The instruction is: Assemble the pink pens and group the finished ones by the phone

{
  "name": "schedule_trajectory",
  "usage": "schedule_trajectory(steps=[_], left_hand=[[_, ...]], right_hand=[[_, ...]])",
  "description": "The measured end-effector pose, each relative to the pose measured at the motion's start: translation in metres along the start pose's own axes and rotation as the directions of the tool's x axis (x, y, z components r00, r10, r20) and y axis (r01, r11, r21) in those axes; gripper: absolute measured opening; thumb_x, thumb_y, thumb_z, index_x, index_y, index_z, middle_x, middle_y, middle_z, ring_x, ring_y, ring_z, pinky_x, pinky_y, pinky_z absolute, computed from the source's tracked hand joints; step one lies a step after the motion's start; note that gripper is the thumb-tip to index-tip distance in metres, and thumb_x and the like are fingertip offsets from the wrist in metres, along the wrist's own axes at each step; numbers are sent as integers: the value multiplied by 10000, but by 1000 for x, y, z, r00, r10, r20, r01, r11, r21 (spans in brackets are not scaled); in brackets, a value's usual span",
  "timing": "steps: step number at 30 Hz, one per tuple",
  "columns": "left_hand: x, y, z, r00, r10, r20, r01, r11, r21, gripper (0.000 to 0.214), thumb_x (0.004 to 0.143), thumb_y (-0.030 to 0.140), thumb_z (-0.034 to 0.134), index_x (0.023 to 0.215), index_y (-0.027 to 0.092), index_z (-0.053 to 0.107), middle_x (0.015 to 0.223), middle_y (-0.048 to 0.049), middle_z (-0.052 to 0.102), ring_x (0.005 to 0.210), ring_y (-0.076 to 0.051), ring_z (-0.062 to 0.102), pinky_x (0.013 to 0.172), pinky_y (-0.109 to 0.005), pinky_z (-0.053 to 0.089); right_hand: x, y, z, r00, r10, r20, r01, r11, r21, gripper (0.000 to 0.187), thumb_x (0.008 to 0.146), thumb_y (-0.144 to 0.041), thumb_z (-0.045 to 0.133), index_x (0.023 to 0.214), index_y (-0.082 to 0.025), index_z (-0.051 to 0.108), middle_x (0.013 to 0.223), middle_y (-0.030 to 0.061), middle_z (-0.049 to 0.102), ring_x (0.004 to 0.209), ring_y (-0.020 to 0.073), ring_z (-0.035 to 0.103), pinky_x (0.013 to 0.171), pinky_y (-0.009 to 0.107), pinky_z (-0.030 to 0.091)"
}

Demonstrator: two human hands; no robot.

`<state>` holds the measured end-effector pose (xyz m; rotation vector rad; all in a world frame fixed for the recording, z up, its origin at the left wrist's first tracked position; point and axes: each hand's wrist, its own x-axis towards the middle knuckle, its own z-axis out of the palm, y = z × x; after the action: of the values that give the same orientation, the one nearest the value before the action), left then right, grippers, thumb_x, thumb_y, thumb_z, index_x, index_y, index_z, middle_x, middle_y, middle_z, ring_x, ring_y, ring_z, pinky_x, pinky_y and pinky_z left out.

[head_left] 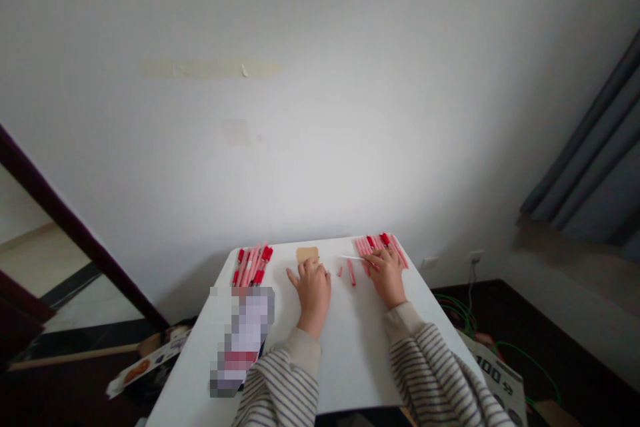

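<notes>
A tan pad [307, 254] lies flat near the far edge of the white counter [357, 360], and everything else sits around it. The left hand [313, 285] is palm down just on the near side of the tan pad, covering its lower edge; its fingers are bent and slightly spread, with the outermost one standing off to the side, and I cannot tell whether the fingertips are clamped on anything. The right hand [385, 272] is well to the right of the tan pad, its thumb-side fingers together on the end of a thin white stick [351, 257], which points back toward the pad. That same hand partly covers a row of pink pens [371, 242], some with red parts, at the far right of the pad. Between the pad and this row, a small pink piece [340, 271] and a longer pink tube [351, 273] lie apart from each other on the counter. To the left of the tan pad is a bunch of pink and red pens [246, 268] laid side by side. Nearer the person and left of the pad rests a long object [243, 340] blurred into blocks, its details hidden; a striped sleeve [283, 387] passes just beside it.
</notes>
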<state>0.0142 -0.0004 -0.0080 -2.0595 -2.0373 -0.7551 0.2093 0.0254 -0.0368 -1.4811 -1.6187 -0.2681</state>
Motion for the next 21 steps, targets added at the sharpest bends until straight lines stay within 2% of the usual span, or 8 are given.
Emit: schedule_trajectory(steps=[14, 21], left_hand=[[-1, 0, -2, 1000, 5, -21, -5, 1000, -3, 176, 835, 306, 556, 936, 258, 692, 1173, -61, 572, 1141, -256, 430, 1102, -648, 161], [-1, 3, -6, 999, -2, -39, -3, 991, -137, 216, 801, 332, 636, 1013, 302, 665, 1178, -39, 590, 1160, -244, 464, 1110, -642, 180]], right_hand=[[0, 1, 0, 1000, 0, 19, 0, 1000, 13, 160, 872, -281, 594, 896, -284, 752, 935, 49, 654, 1004, 242, 468, 897, 413, 301], [0, -1, -1, 997, -27, 71, 27, 1000, -7, 117, 844, -273, 651, 888, -313, 752, 952, 37, 649, 1007, 244, 472, 883, 414, 307]])
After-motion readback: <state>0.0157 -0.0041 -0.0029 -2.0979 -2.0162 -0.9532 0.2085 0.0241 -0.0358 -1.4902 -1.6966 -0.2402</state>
